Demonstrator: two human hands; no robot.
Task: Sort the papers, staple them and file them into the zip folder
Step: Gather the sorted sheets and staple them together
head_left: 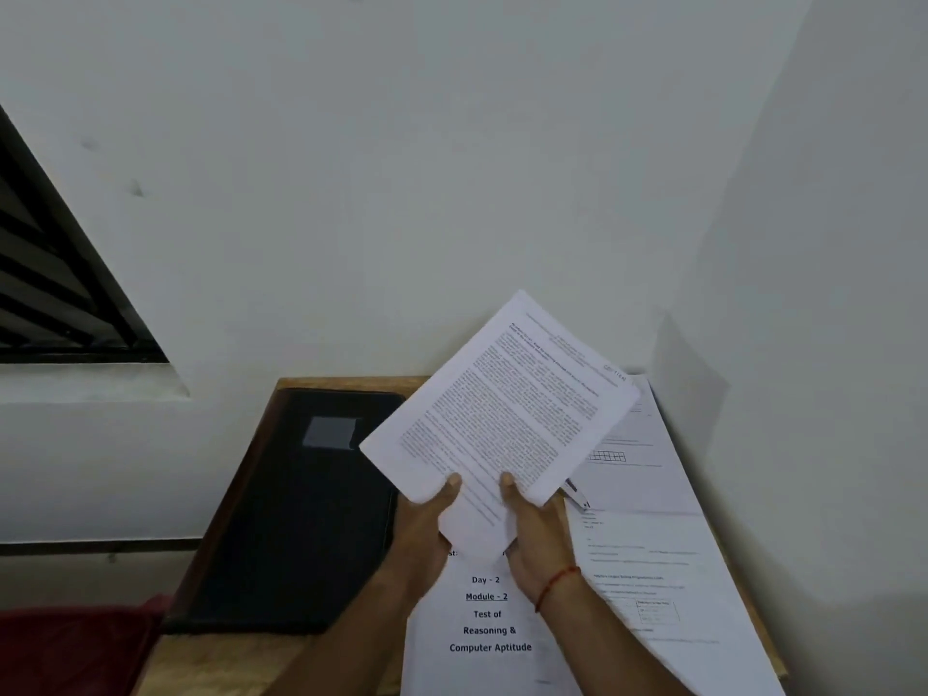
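Both hands, the left hand [427, 514] and right hand [537, 524], pinch a printed sheaf [502, 419] at its near edge, held tilted above centre frame. The black zip folder [301, 509] lies closed to the left, its long axis running away, nearer the left hand. Loose papers [648, 535] spread on the right.

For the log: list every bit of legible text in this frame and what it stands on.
"Day - 2": cover sheet.
"Module - 2": same sheet, underlined.
"Test of Reasoning & Computer Aptitude": same sheet.
The held sheet: dense print, too blurred.
The sheets at right: too small to read.
The grey label on the black folder: no text seen.
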